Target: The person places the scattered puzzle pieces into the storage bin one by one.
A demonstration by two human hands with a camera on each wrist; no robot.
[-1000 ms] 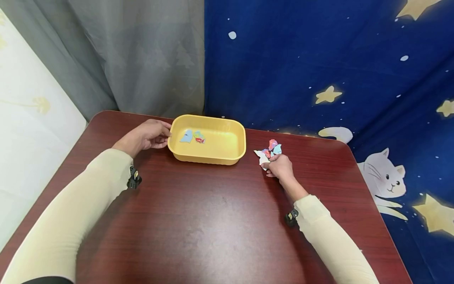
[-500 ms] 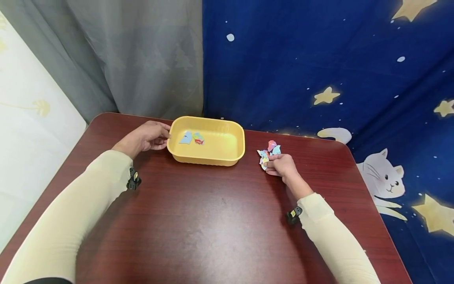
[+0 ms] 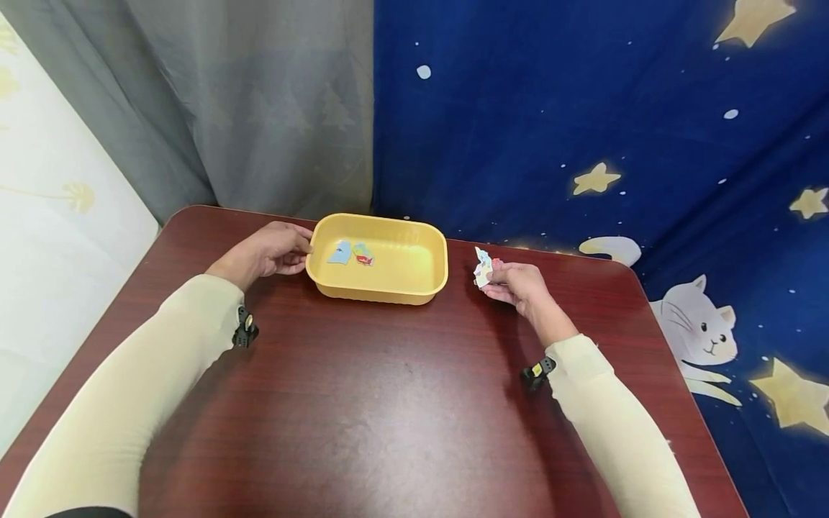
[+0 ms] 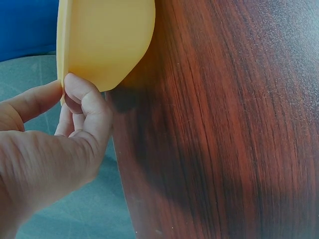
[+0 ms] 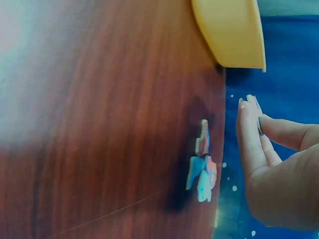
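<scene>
My left hand (image 3: 275, 248) pinches the left end of a yellow plastic basin (image 3: 382, 293); in the left wrist view, thumb and fingers (image 4: 82, 92) grip its rim. Inside the basin lie a light blue cut-out piece (image 3: 340, 252) and a green-and-red one (image 3: 363, 255). To the right of the basin, my right hand (image 3: 521, 284) pinches a white, multicoloured printed cut-out piece (image 3: 482, 270) between thumb and fingers. Below that hand, several more printed cut-outs (image 5: 203, 184) lie in a small group on the table, mostly hidden by the hand in the head view.
The dark red-brown wooden table (image 3: 363, 403) has rounded back corners. Behind it hang a grey curtain (image 3: 285, 108) and a blue curtain (image 3: 518, 122) with stars and a cat. The basin stands close to the table's back edge.
My right hand has picked up a printed cut-out from the group and moved it slightly up and back. The left hand stays at the basin's rim.
</scene>
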